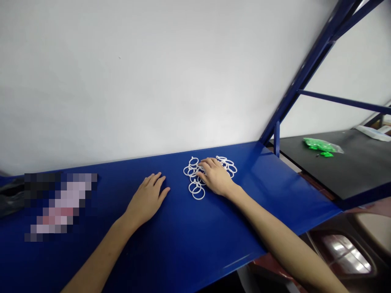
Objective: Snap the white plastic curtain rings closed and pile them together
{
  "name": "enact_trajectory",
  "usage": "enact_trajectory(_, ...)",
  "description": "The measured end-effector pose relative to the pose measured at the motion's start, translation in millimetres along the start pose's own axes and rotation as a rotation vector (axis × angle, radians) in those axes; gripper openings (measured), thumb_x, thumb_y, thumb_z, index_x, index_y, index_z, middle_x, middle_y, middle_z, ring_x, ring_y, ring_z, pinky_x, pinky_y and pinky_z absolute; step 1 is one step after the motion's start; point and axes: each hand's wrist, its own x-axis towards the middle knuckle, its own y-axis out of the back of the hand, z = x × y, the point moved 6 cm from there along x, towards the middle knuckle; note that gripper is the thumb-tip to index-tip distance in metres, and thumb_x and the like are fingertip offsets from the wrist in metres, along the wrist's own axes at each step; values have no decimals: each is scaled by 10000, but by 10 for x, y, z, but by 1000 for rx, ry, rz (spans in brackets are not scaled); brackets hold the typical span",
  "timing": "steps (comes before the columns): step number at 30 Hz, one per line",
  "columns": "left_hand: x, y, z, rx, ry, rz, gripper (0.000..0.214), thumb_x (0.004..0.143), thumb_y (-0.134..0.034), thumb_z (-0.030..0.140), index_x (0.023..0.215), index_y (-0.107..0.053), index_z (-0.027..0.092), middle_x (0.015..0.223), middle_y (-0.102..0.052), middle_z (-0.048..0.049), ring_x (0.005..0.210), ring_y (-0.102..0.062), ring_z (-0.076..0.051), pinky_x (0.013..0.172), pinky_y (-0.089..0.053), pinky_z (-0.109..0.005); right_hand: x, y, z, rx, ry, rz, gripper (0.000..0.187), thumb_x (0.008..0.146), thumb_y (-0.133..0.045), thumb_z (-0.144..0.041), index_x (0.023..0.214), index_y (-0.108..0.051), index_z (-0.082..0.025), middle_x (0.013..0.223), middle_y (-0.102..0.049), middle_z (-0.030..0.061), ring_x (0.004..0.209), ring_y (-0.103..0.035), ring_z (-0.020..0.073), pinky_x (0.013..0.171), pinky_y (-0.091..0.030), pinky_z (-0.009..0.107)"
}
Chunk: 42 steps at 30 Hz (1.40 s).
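Several white curtain rings (196,183), each with a small eyelet, lie in a loose overlapping pile on the blue tabletop (180,236). My right hand (214,176) rests over the middle of this pile, fingers apart and slightly bent, touching the rings and hiding some of them. No ring appears gripped. To the left of the pile, my left hand (148,199) lies flat on the blue surface with its fingers spread and nothing in them.
A pixelated pale item (67,203) and a black plastic-like item (12,195) lie at the left. Blue metal posts (276,138) rise at the right. Beyond them, a black table (308,167) bears a bag of green pieces (320,145). A brown chair (345,252) stands at the lower right.
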Motion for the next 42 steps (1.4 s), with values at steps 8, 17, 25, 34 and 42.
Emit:
enact_trajectory(8,4,3,-3,-20,1,8,565,985,-394,452,1388,-557,90,1504,-505,-163,1420,-427,-330,1183,-352,-511,463,-64,66,-98,-61,-292,430,965,-426,-107,1371,-564,-135,1443,-509,183,1302,-498,303,1058,-428,454)
enact_trajectory(17,11,-25,-45,-81,-7,58,566,969,-379,489,1351,-591,129,1479,-536,-147,1403,-448,-336,1163,-378,-524,673,-95,131,-110,-144,-435,250,959,-515,-208,1080,-732,-190,1127,-732,127,1045,-684,259,891,-493,335)
enact_trajectory(25,16,-36,-51,-87,5,48,582,965,-380,484,1360,-581,106,1481,-530,-160,1403,-447,-343,1165,-371,-535,618,-119,156,-81,-178,-406,301,972,-519,-322,1208,-695,-255,1246,-683,107,1120,-654,255,947,-470,350)
enact_trajectory(34,22,-15,-35,-63,7,17,599,969,-351,480,1371,-571,95,1493,-518,-156,1413,-434,-341,1172,-365,-524,759,-233,149,-101,-290,-378,391,976,-502,-393,1117,-724,-103,1191,-691,213,1123,-649,323,923,-487,412)
enact_trajectory(42,22,-31,-48,-86,1,49,582,962,-366,490,1348,-593,118,1476,-538,-148,1404,-446,-341,1161,-381,-527,806,-222,201,-101,-320,-285,284,959,-525,-248,1065,-725,-77,1093,-722,205,1082,-661,286,918,-469,360)
